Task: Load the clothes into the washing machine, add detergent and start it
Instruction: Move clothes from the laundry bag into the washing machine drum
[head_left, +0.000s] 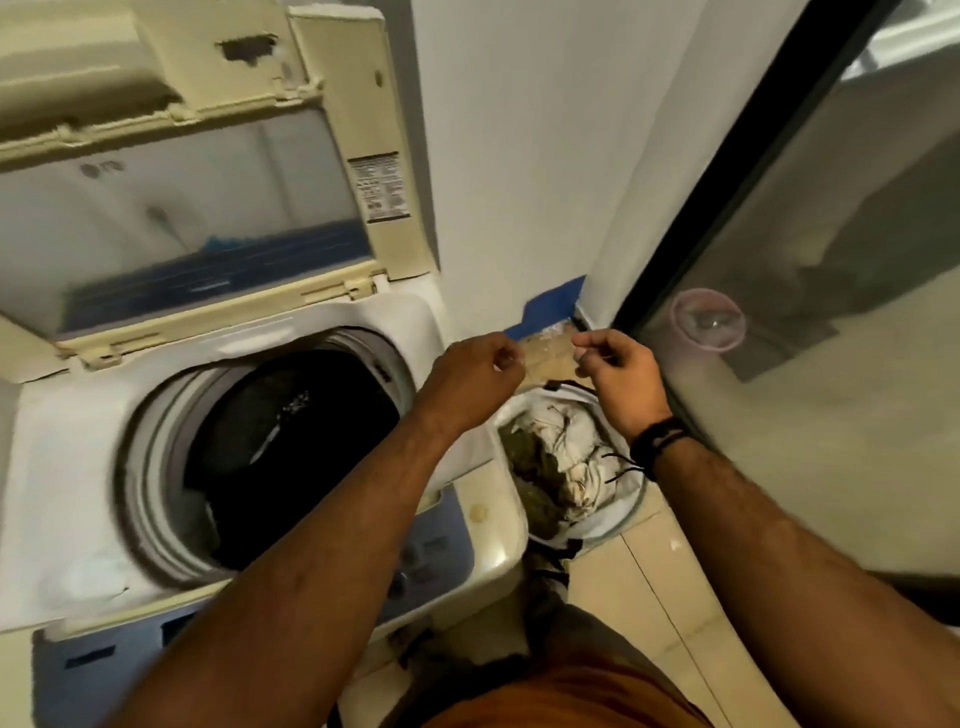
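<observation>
White wall (519, 156); washing machine (78, 467) lid sticker (377, 188) illegible

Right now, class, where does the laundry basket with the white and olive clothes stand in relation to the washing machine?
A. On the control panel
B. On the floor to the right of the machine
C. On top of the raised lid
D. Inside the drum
B: the laundry basket stands on the tiled floor to the right of the washing machine, beneath the right hand.

Motion blur hides whether either hand (475, 371) pinches anything.
</observation>
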